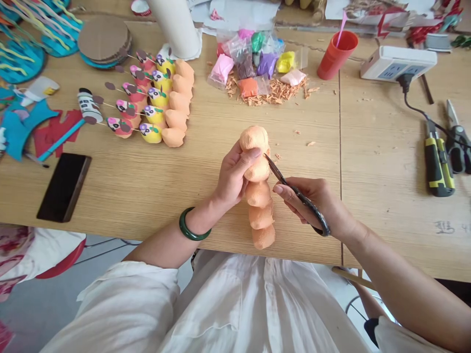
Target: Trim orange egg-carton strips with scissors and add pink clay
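While the left hand (231, 179) holds a clay chain (259, 193) of 5 orange lumps, its fingers are clamped round the 2 upper lumps, with the thumb lying across the front. The chain is over the near part of the bench (147, 191), straight in front of the body, and its length runs toward the person. The 3 lower lumps are free of either hand. Whether the chain rests on the bench cannot be told.

The right hand (312, 201) has its fingers closed on the dark handles of the scissors (285, 180), with the forefinger stretched along them. The blades look together. Their tip touches the chain at the groove between the 1st and 2nd lump, just beside the left thumb. A green bangle (191, 226) sits on the left wrist.

Farther back on the left lie rows of small figures (154, 103) in pink, yellow and orange, and a dark phone (64, 186) lies near the bench edge. Behind the chain are bags of coloured clay (257, 63) among orange shavings (275, 94). A red cup (336, 54) and a white power strip (397, 63) stand to the right of them. Pliers (437, 164) lie well apart at the far right.
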The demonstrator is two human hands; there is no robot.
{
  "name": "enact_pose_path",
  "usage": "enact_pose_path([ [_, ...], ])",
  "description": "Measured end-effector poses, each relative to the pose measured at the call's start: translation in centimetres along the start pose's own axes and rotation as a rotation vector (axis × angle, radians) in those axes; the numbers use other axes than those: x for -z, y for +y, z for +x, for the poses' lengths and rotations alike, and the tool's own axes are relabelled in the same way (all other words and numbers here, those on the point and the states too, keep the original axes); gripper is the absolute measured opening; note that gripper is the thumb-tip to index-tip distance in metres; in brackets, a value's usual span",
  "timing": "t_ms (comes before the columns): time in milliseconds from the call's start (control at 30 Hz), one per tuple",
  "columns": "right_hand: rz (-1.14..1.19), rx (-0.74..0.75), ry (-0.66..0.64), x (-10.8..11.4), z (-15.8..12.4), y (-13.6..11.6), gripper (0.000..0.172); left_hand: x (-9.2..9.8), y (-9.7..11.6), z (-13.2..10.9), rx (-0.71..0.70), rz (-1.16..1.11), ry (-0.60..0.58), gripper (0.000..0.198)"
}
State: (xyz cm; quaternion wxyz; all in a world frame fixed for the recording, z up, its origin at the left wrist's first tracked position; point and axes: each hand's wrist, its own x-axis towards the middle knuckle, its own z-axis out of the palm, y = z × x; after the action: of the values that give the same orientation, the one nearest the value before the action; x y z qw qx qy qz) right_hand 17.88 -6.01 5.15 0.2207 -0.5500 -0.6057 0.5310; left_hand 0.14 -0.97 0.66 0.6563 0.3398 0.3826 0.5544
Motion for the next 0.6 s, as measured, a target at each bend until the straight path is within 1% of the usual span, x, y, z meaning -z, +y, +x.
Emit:
enact_pose_path([
  [100,-0.003,-0.025,0.024,-0.1,-0.2,-0.2,0.059,-0.1,-0.2,-0.1,0.016,0.005,0.016,0.037],
  [233,0.236,-0.112,-0.035,-0.7,-0.3,-0.2,0.057,-0.2,-0.4,0.0,0.018,-0.026,0.035,0.032],
  [333,0.401,-0.156,-0.054,-1.2,0.0,-0.2,0.058,-0.1,-0.5,0.2,0.037,-0.045,0.033,0.031],
  [400,0.51,-0.192,-0.082,-1.3,0.3,-0.1,0.058,0.1,-0.3,0.3,0.085,-0.064,0.003,0.034],
  [467,0.637,-0.236,-0.128,-1.4,0.7,0.1,0.055,0.2,-0.1,0.5,0.162,-0.091,-0.025,0.037],
  [600,0.837,-0.291,-0.254,-1.7,1.4,0.5,0.055,0.5,0.4,0.7,0.306,-0.13,-0.046,0.042],
])
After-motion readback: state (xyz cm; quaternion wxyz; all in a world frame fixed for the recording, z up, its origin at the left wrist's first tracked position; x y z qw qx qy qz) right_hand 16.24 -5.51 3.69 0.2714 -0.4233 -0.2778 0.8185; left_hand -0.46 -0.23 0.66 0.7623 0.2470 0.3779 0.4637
